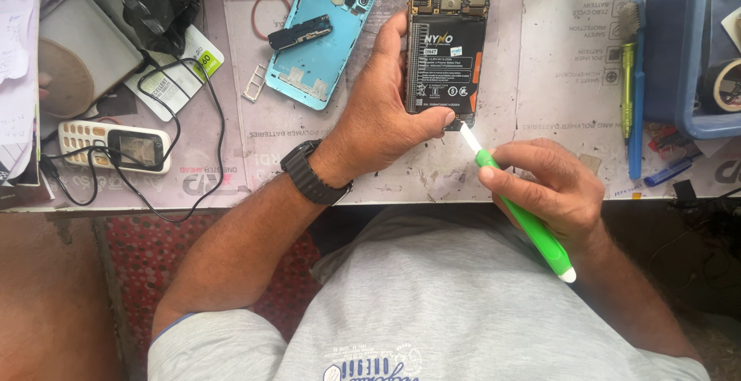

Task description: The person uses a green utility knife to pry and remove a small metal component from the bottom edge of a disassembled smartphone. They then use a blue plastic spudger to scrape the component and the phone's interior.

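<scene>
While left hand [386, 111] grips phone [448, 41], tool [525, 215] at btm edge

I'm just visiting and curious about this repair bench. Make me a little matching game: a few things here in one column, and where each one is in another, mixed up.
Things:
1. opened phone
2. green tool
3. light blue back cover
4. small keypad phone

Places:
A. lying at the bench's left, with a black cable over it
B. in the right hand
C. lying loose, left of the opened phone
D. held by the left hand

Pairs: 1-D, 2-B, 3-C, 4-A
</scene>
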A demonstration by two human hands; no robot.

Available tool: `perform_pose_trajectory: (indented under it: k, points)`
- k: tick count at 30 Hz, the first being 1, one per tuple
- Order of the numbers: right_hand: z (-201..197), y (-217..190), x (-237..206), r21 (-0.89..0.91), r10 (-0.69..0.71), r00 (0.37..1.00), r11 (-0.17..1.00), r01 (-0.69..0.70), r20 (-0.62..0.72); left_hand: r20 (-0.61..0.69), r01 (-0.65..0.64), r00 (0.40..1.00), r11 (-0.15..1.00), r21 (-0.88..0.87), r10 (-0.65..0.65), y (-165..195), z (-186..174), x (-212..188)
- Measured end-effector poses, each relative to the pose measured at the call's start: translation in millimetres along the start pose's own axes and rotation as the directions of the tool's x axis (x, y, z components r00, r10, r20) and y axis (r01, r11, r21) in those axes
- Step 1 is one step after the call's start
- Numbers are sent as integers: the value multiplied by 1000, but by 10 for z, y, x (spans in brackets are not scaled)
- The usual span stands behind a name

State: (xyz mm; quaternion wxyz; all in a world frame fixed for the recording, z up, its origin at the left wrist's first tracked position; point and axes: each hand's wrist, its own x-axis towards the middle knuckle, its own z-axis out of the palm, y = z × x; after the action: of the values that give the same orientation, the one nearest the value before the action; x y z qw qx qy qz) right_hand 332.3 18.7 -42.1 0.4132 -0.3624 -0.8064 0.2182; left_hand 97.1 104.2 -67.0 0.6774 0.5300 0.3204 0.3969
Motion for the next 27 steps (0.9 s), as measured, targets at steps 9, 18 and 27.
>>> perform_pose_trajectory:
  k: [9, 18, 27]
  points:
    - [7, 43, 0, 5, 27, 1000, 1000, -27, 6, 0, 4, 1000, 1000, 7, -4, -2, -5, 2]
    - [-3, 26, 34, -2, 29, 999, 1000, -29, 19, 5, 18, 1000, 1000, 3, -18, 21, 2, 5]
    - [23, -43, 19, -175, -40, 995, 983, 56, 92, 7, 56, 998, 998, 4, -56, 84, -15, 10]
